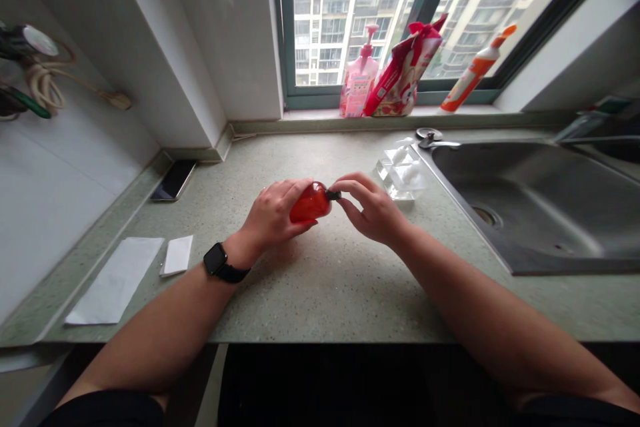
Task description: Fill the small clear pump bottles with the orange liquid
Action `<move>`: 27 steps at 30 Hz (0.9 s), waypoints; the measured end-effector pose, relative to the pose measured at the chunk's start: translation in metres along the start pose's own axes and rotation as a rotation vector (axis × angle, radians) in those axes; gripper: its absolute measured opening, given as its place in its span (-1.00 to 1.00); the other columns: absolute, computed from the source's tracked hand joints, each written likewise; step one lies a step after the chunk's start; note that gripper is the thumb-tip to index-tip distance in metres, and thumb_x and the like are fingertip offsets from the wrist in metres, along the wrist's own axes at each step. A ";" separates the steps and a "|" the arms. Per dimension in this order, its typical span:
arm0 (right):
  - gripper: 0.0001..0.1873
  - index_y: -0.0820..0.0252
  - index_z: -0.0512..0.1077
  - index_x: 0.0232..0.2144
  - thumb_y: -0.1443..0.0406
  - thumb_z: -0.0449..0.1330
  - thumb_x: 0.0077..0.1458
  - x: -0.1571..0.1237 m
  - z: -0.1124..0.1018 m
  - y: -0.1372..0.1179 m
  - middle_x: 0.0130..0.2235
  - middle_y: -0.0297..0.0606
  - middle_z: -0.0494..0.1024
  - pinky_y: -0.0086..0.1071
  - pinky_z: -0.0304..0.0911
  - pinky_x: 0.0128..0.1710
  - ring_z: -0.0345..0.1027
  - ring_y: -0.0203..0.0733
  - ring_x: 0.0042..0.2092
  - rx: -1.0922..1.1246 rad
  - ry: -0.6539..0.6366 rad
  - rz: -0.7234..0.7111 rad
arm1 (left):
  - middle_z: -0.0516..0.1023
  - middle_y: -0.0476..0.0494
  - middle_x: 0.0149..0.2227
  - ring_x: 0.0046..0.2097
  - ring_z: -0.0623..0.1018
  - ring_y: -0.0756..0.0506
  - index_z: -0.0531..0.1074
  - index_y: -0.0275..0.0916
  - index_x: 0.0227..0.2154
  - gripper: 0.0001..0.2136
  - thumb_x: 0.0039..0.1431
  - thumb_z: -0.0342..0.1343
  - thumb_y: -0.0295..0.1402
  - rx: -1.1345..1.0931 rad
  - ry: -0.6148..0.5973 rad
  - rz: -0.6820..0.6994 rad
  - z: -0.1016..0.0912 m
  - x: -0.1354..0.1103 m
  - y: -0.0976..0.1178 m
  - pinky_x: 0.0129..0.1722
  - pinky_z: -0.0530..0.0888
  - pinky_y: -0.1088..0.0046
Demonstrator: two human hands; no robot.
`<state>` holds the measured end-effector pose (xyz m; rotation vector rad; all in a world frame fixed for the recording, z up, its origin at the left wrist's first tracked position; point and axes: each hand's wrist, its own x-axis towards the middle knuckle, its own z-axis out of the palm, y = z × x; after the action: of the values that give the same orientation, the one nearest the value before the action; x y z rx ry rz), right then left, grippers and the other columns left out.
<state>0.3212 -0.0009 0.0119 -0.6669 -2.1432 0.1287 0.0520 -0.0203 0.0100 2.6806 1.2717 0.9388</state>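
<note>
My left hand (273, 215) is wrapped around a small red translucent bottle (310, 203), held on its side just above the speckled countertop (320, 280). A black smartwatch (217, 259) sits on that wrist. My right hand (373, 209) pinches the bottle's small black cap (333, 195) between thumb and fingertips. Both hands meet at the middle of the counter.
A clear plastic package (403, 173) lies just behind my right hand, beside the steel sink (540, 207). A phone (173, 180) rests at the left wall, with white papers (117, 277) nearer. On the windowsill stand a pink pump bottle (359, 80), a red refill pouch (403, 73) and an orange-capped bottle (475, 70).
</note>
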 end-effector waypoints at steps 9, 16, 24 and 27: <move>-0.78 0.05 0.45 -0.05 0.07 0.24 0.42 -0.004 0.009 0.000 -0.15 -0.19 0.58 -0.10 0.50 -0.16 0.54 -0.03 -0.13 -0.027 0.053 0.309 | 0.58 -0.32 0.28 0.21 0.60 -0.38 0.26 -0.08 0.44 -0.21 0.24 0.47 -0.14 0.002 0.013 0.018 0.004 -0.001 -0.002 0.21 0.53 -0.01; -0.75 0.02 0.45 0.07 0.35 0.18 0.38 -0.002 0.003 -0.004 -0.06 -0.23 0.58 -0.18 0.50 -0.12 0.52 -0.14 -0.12 0.041 0.009 0.117 | 0.58 -0.35 0.27 0.21 0.60 -0.39 0.26 -0.12 0.44 -0.25 0.29 0.42 -0.09 0.024 0.037 0.040 0.003 0.000 -0.003 0.21 0.54 -0.03; -0.82 -0.04 0.51 -0.05 0.37 0.21 0.42 0.003 0.000 -0.003 -0.04 -0.25 0.57 -0.14 0.56 0.01 0.53 -0.11 0.01 0.066 0.119 0.047 | 0.59 -0.36 0.26 0.20 0.62 -0.39 0.27 -0.12 0.43 -0.25 0.29 0.42 -0.07 0.039 0.045 0.049 0.002 0.000 -0.005 0.19 0.57 -0.03; -0.77 -0.05 0.54 0.01 0.36 0.20 0.40 0.002 -0.005 0.007 0.00 -0.22 0.58 -0.10 0.58 0.01 0.54 -0.09 0.02 0.050 0.203 0.131 | 0.59 -0.35 0.25 0.20 0.63 -0.38 0.27 -0.10 0.43 -0.24 0.28 0.44 -0.05 0.022 0.105 0.038 -0.002 0.000 -0.010 0.22 0.57 -0.04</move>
<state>0.3269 0.0055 0.0143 -0.7582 -1.8968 0.1772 0.0443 -0.0143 0.0088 2.7137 1.2608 1.0903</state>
